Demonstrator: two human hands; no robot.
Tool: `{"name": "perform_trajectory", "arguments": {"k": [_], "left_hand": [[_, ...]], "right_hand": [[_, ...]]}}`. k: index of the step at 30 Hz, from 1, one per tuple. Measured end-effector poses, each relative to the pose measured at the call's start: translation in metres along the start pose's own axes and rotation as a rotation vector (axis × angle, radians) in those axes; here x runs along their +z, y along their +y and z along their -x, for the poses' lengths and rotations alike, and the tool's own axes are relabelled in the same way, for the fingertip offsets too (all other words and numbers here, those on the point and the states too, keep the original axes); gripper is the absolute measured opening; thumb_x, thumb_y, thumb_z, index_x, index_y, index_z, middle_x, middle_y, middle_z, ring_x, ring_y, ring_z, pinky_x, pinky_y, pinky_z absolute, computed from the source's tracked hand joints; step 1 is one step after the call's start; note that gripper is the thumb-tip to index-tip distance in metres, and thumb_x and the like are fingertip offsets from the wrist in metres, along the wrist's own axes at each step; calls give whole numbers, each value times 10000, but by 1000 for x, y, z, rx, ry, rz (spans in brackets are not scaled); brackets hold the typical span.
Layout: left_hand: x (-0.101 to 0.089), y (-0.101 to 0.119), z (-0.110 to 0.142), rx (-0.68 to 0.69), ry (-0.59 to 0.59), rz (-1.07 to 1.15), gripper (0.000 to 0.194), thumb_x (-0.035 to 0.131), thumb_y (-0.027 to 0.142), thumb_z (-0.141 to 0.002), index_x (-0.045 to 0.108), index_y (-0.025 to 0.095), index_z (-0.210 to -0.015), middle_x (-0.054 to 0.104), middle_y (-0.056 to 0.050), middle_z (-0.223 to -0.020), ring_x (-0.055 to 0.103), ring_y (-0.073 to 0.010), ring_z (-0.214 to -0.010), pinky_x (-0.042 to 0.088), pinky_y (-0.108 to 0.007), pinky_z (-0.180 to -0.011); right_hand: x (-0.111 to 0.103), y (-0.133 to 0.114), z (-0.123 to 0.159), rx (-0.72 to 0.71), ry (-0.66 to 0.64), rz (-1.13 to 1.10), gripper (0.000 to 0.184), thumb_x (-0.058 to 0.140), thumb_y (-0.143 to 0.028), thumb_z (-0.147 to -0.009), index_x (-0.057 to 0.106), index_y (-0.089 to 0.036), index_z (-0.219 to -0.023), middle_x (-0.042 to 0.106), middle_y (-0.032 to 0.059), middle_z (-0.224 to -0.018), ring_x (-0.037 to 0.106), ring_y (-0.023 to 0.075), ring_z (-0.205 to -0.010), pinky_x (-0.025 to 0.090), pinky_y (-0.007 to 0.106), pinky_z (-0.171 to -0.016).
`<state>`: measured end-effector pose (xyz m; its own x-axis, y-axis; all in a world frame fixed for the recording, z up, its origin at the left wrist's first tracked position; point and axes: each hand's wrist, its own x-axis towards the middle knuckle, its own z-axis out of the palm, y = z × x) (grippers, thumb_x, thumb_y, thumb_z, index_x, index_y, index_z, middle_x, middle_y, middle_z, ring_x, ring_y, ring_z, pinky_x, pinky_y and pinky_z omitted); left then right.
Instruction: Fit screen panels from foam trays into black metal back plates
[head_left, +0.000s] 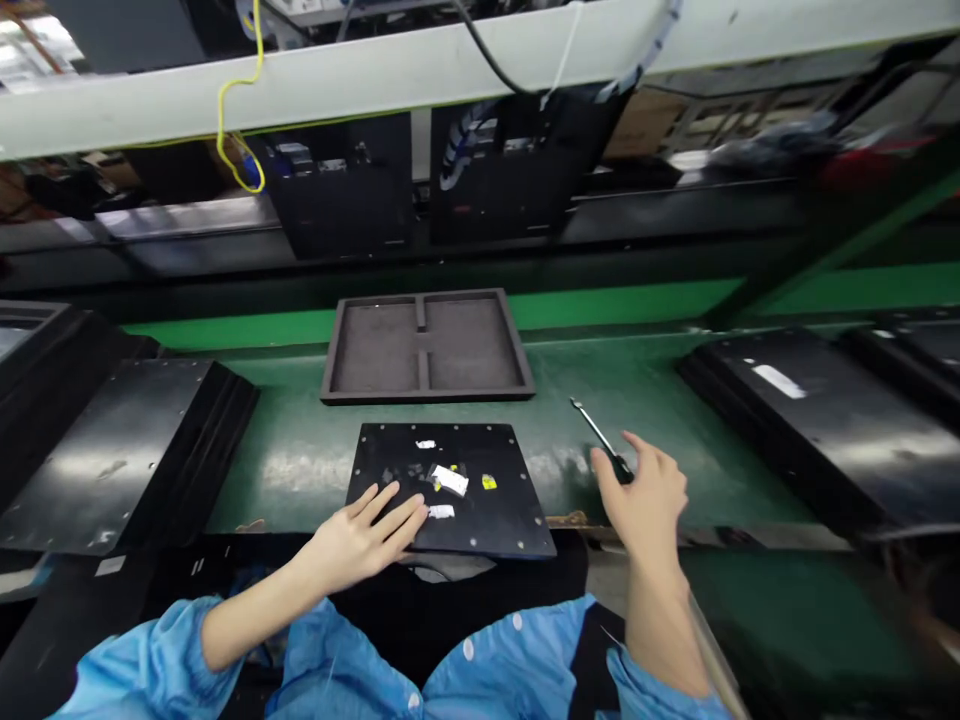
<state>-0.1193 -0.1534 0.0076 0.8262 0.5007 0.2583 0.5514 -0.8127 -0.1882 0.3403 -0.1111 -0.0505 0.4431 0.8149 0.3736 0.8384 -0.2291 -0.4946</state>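
A flat black panel (480,530) with screws around its edge lies at the front of the green bench. White and yellow labels and scraps are on its top. My left hand (367,535) rests flat on the panel's left front part, fingers stretched out. To the right of the panel, my right hand (646,500) is at the dark handle of a slim hand tool with a bright metal shaft (596,427). Its thumb and forefinger are apart on either side of the handle. The other fingers are partly hidden. The tool's tip points away from me, and its exact kind is unclear.
Behind the panel lies a dark foam tray (427,397) with a divider. Stacks of black panels (142,420) stand at left, and more black panels (810,400) at right. A yellow cable (223,110) hangs from the white beam (360,85) above. The green bench (292,440) runs across.
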Motion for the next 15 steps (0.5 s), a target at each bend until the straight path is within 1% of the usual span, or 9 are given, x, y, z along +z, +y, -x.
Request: {"name": "perform_trajectory", "arguments": {"k": [2,4,6,7,9,11,12,14,15], "left_hand": [[20,0,-19,-37,-4,70,623,728,564,-1044,666,194,-1541,743,-117,-1516,737,-306,-1349,659,-399,-1035],[33,-1,-38,-85,-28,149,698,694,645,-1036,667,152,-1529,758,-148,-1482,751,-319,-1302,667,-411,-988],[40,-4,-58,-122,-69,207,653,632,610,-1077,664,136,-1526,736,-168,-1505,733,-337,-1313,633,-466,-1064],[43,-8,-69,-136,-88,228,609,607,575,-1097,663,146,-1526,714,-169,-1535,713,-342,-1341,599,-495,-1120],[50,-18,-92,-154,-112,263,571,581,546,-1114,652,174,-1542,644,-170,-1622,649,-355,-1432,516,-541,-1215],[61,-29,-115,-173,-117,310,652,578,590,-1105,592,174,-1608,527,-194,-1725,543,-371,-1550,428,-561,-1287],[67,-34,-125,-185,-116,334,717,577,619,-1096,548,159,-1646,464,-212,-1764,483,-378,-1600,380,-567,-1318],[80,-41,-142,-206,-124,384,796,574,646,-1086,479,143,-1696,396,-227,-1799,430,-386,-1632,333,-568,-1336],[84,-42,-148,-219,-133,407,808,569,650,-1084,461,148,-1709,408,-224,-1790,442,-387,-1617,340,-566,-1325]], "right_hand": [[7,12,-2,44,-54,133,645,529,-686,-1017,704,-193,-1395,667,236,-1387,585,440,-1228,465,596,-1008],[11,15,-7,36,-82,209,566,472,-647,-1054,737,-188,-1251,678,230,-1332,586,429,-1202,465,573,-979],[8,15,-13,5,-114,229,502,416,-583,-1087,721,-184,-1084,694,232,-1249,604,405,-1149,468,541,-954],[4,15,-15,-3,-135,209,484,396,-562,-1094,696,-186,-1041,702,232,-1201,618,389,-1105,473,523,-935],[-10,16,-9,42,-186,96,454,395,-569,-1098,651,-196,-1057,721,205,-1080,649,343,-962,485,485,-871],[-29,15,13,157,-248,-106,462,429,-630,-1095,613,-209,-1143,705,116,-889,626,281,-757,485,436,-757],[-39,13,30,218,-277,-215,481,455,-667,-1090,602,-219,-1182,671,64,-809,587,252,-674,472,408,-697],[-57,3,76,315,-328,-392,517,514,-724,-1068,618,-240,-1217,594,-2,-723,518,217,-599,434,363,-609],[-65,-5,103,356,-341,-443,519,549,-738,-1053,647,-252,-1209,576,-11,-719,506,210,-601,420,347,-588]]}}
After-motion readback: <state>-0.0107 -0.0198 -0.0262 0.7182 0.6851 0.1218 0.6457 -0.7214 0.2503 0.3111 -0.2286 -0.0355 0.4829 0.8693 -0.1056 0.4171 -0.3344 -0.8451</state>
